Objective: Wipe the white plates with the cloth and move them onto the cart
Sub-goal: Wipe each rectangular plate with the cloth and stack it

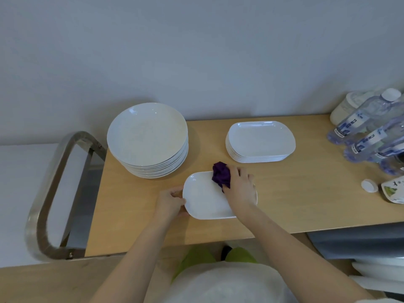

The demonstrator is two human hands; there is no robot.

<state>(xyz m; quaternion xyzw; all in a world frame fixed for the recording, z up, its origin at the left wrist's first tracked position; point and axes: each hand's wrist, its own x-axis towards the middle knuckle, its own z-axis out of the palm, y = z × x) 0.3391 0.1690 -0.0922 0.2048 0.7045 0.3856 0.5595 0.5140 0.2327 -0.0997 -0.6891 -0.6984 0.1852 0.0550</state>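
Right hand (pixel 238 186) clutches purple cloth (pixel 221 174) on plate (pixel 205 200) | left hand (pixel 170 202) grips plate edge

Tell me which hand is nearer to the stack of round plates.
Left. The left hand grips the rectangular plate's left edge, just below the stack of round plates. The right hand, holding the purple cloth, is further to the right.

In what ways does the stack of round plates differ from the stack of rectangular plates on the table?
The stack of round plates holds circular, deeper dishes; the stack of rectangular plates holds flatter oblong ones with rounded corners. The round stack is taller and wider. It stands at the table's left end, beside the metal cart handle; the rectangular stack stands farther right, nearer the water bottles. Both are white and no hand touches them.
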